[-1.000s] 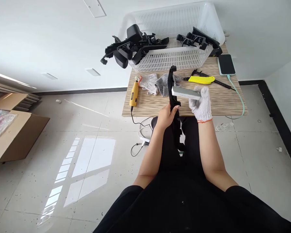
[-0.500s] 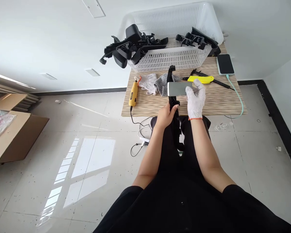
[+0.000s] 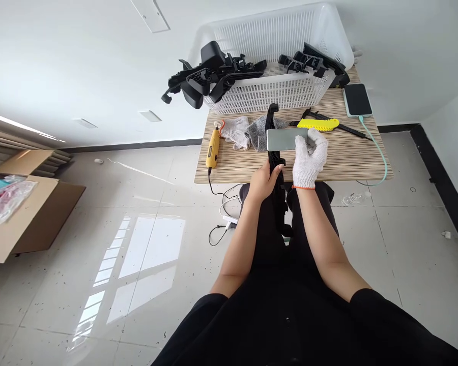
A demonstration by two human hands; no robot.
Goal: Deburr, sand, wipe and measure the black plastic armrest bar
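While the left hand (image 3: pixel 266 183) clasps a black part (image 3: pixel 275 157), the right hand (image 3: pixel 310 158) (gloved) pinches a grey block (image 3: pixel 285 140), grip narrow.

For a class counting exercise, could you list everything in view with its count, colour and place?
long black part: 1, black, in the left hand
flat block: 1, grey-green, in the right hand, across that part
basket: 1, white, table's far side
moulded parts: several, overlapping, black, in and over basket
corded tool: 1, yellow, table's left
loose glove: 1, white, beside tool
cloth or glove: 1, grey, behind long part
yellow-handled tool: 1, table's right
caliper: 1, black, under it
phone: 1, dark screen, far right
cable: 1, mint, at phone
table: 1, striped wood-look, centre
carton: 1, brown, left
left hand: 1, bare
right hand: 1, white-gloved
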